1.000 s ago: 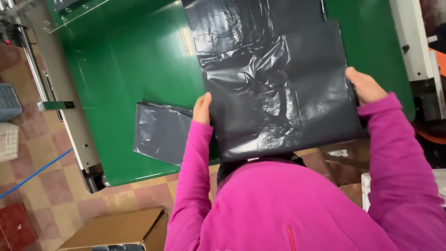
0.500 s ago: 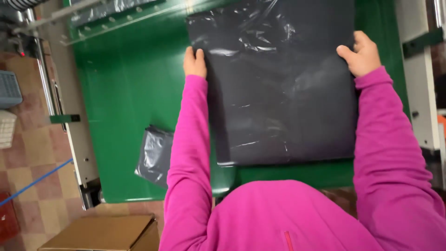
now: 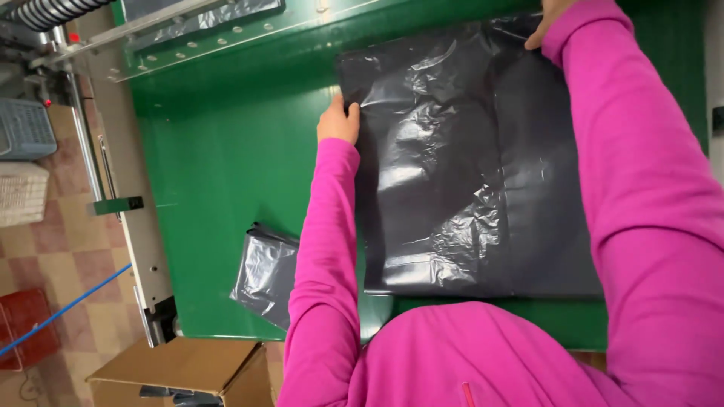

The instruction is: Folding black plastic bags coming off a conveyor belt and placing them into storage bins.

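Lying flat across the green bench (image 3: 226,173), the black plastic bag (image 3: 467,166) reaches toward its far edge. Left hand (image 3: 338,120) fingers pinch the bag's left edge; right hand (image 3: 544,19) grips its far corner. A smaller folded bag stack (image 3: 264,275) sits near the bench's near edge.
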